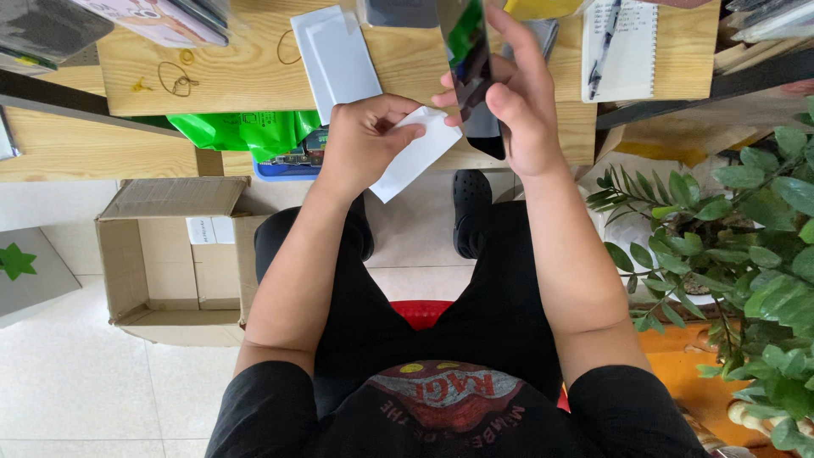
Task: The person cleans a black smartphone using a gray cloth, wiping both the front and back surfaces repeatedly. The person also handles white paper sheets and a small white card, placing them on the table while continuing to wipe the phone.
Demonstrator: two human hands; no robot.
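Glossy dark panel gripped by right hand fingers, white wipe in left hand

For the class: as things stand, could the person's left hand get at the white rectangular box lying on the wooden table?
Probably yes. The white box lies bare on the wooden table, just beyond the left hand, with nothing between. But that hand grips a white paper piece, so it must let go first.
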